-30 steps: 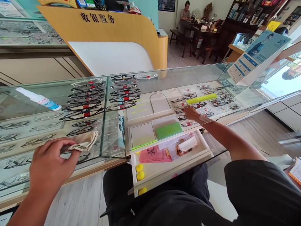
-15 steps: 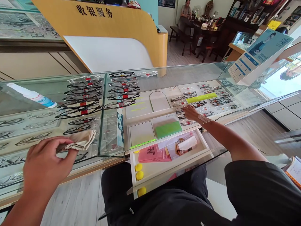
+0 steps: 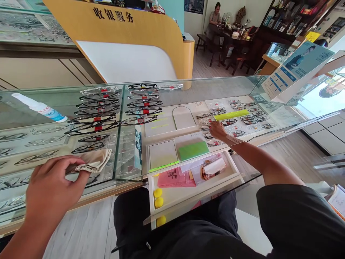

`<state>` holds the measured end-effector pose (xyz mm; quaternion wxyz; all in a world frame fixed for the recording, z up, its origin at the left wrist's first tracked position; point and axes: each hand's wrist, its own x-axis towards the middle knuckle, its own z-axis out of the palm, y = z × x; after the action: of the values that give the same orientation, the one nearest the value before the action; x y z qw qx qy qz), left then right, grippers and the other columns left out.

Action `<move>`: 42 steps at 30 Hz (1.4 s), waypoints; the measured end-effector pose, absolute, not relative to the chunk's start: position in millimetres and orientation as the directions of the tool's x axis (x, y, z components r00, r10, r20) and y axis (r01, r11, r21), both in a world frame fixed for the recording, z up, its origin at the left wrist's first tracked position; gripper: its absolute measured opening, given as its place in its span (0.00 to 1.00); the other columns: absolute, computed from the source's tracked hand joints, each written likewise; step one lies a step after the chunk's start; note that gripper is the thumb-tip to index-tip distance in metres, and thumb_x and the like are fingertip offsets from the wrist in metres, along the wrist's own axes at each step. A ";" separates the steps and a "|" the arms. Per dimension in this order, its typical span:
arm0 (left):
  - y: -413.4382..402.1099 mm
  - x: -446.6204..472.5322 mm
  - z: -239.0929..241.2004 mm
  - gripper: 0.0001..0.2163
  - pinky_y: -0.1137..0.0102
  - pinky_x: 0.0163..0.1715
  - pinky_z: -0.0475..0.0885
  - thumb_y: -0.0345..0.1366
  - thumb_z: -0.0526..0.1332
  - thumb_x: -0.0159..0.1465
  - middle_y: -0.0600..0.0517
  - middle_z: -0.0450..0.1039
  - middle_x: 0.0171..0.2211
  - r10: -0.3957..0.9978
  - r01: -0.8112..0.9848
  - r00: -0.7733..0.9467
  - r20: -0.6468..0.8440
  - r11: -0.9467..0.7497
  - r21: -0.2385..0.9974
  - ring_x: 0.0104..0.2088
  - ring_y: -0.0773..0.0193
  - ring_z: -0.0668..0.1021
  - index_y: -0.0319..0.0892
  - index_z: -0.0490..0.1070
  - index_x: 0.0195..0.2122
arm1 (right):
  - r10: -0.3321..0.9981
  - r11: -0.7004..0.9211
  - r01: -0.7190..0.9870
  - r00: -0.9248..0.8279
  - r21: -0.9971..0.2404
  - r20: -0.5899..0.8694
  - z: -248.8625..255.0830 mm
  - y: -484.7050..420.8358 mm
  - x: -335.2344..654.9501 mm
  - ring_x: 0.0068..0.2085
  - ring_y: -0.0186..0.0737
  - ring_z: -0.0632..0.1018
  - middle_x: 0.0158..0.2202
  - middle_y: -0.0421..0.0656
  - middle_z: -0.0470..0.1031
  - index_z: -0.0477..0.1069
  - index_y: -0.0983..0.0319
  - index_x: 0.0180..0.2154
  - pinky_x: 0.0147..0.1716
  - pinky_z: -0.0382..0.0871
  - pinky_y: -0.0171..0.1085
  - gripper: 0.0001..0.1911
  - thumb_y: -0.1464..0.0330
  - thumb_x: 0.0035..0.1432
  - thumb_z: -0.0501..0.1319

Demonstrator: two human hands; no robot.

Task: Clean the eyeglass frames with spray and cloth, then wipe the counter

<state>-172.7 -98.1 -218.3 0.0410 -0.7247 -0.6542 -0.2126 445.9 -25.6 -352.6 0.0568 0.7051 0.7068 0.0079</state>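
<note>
— What is your left hand [image 3: 51,189] doing?

— Your left hand lies on top of the glass table [image 3: 188,84], fingers closed on one end of a beige cloth [image 3: 94,161]. The cloth spreads away from your fingertips, flat on the glass. Beyond it, under the glass, rows of dark spectacle frames [image 3: 94,117] with red tags sit on display trays. Far past your knuckles a white spray bottle [image 3: 40,108] lies on its side on the glass.

— And your right hand [image 3: 219,130]?

— It reaches inside the case, under the glass top, fingers loosely curled among small spectacles [image 3: 208,136] on a white tray. You cannot tell whether it grips a pair or only touches them; the fingertips are too small and partly masked by reflections.

— What is in the open drawer [image 3: 194,190]?

— Just nearer to you than your right wrist, the drawer holds a pink paper [image 3: 175,178], clear packets with something brown [image 3: 212,168], and yellow round pieces [image 3: 158,198] at its near corner. Above it lies a green pad [image 3: 193,150] beside a pale one [image 3: 162,154].

— What stays unclear?

— The frames nearest your left hand are washed out by glare. The drawer's front edge is doubled by reflection, and your right elbow is cut off by your dark sleeve [image 3: 296,216].
</note>
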 end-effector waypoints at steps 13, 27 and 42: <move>-96.6 -179.9 -220.1 0.15 0.47 0.59 0.74 0.50 0.50 0.69 0.42 0.79 0.51 0.931 0.970 0.067 0.359 -0.144 0.195 0.55 0.41 0.78 0.48 0.70 0.42 | 0.992 -0.097 0.995 0.099 -0.034 0.077 -369.8 11.3 455.0 0.65 0.56 0.66 0.68 0.51 0.75 0.84 0.61 0.49 0.64 0.59 0.50 0.16 0.69 0.66 0.60; -99.0 -174.1 -217.5 0.15 0.41 0.62 0.73 0.51 0.50 0.70 0.41 0.79 0.51 0.919 0.958 0.089 0.384 -0.184 0.219 0.55 0.38 0.78 0.48 0.69 0.41 | 0.995 -0.013 0.999 0.018 -0.047 0.101 -382.7 7.7 479.7 0.65 0.58 0.65 0.68 0.47 0.76 0.89 0.57 0.46 0.64 0.54 0.53 0.16 0.64 0.66 0.62; -97.3 -181.5 -223.6 0.16 0.41 0.60 0.74 0.51 0.50 0.71 0.42 0.78 0.51 0.921 0.964 0.093 0.378 -0.179 0.199 0.54 0.38 0.78 0.47 0.71 0.43 | 0.994 -0.006 0.999 0.010 -0.043 0.109 -372.3 -0.1 471.5 0.63 0.59 0.67 0.66 0.49 0.78 0.89 0.58 0.44 0.62 0.56 0.54 0.15 0.66 0.64 0.63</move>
<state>-181.5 -97.3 -223.6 0.0496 -0.7377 -0.6387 -0.2130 471.5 -0.1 -372.3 -0.0537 0.7087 0.7031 0.0235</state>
